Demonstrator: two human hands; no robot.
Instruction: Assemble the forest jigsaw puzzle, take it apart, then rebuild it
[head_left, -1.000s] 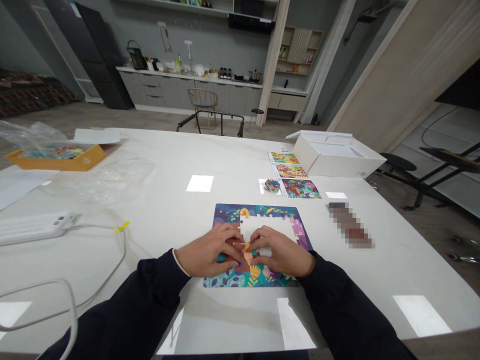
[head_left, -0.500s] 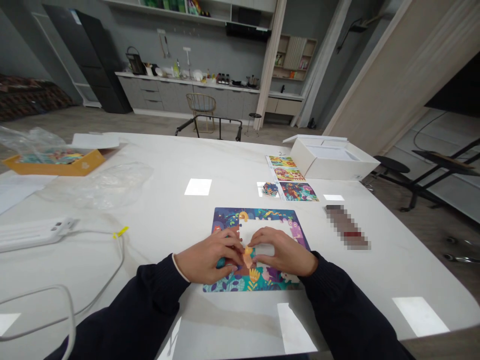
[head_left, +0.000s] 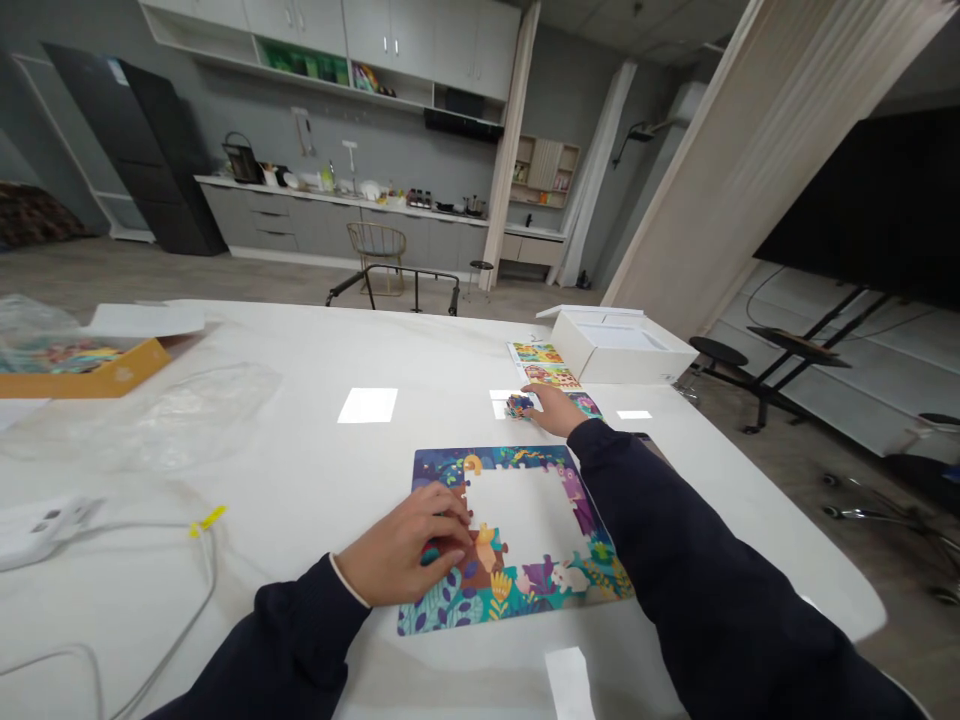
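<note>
A partly assembled jigsaw puzzle lies flat on the table, its colourful border joined around a white middle. My left hand rests on the puzzle's left side, fingers extended and lying over brown pieces. Beside those fingertips, an orange figure shows on a joined puzzle piece. Beyond the board's far edge, my right hand reaches to a small pile of loose puzzle pieces. Its thumb and forefinger are apart at the pile's right side; no lifted piece is visible. Behind that hand, picture cards are partly covered.
A white open box stands at the back right. On the left are an orange tray, crumpled clear plastic and a white power strip with its cable. A dark object is mostly behind my right sleeve.
My right hand has left the puzzle and moved forward to the loose pile. My left hand stays on the puzzle's left side. The head view has tilted up and shifted right.
</note>
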